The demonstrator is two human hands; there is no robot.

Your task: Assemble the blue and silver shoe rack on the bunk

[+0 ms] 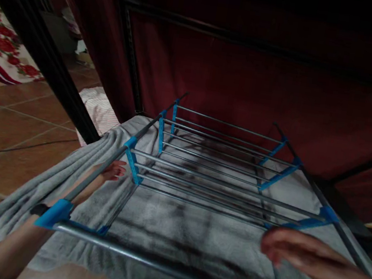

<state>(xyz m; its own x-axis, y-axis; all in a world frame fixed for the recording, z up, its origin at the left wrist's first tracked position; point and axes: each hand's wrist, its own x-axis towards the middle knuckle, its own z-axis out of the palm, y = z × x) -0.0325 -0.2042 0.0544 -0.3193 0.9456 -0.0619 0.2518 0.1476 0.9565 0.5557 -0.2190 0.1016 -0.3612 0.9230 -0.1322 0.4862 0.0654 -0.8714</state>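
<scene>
A rack of grey metal tubes (201, 177) with blue plastic connectors (133, 159) lies on a grey blanket (173, 224). My left hand (114, 171) is beyond the rack's left side tube, beside a blue connector, with its fingers apart and nothing in them. On the right, my right hand (290, 248) hovers over the near bay, close to the right-hand connector (317, 218). Its fingers are loosely bent and a little blurred, and I see nothing held in them. The near crossbar (153, 263) runs in front of both hands.
Dark red curtains (250, 84) hang behind a black metal frame (130, 42). A black post (45, 48) slants down at the left. Beyond it are a tiled floor (15, 132) with a thin cable and a floral cloth (4, 42).
</scene>
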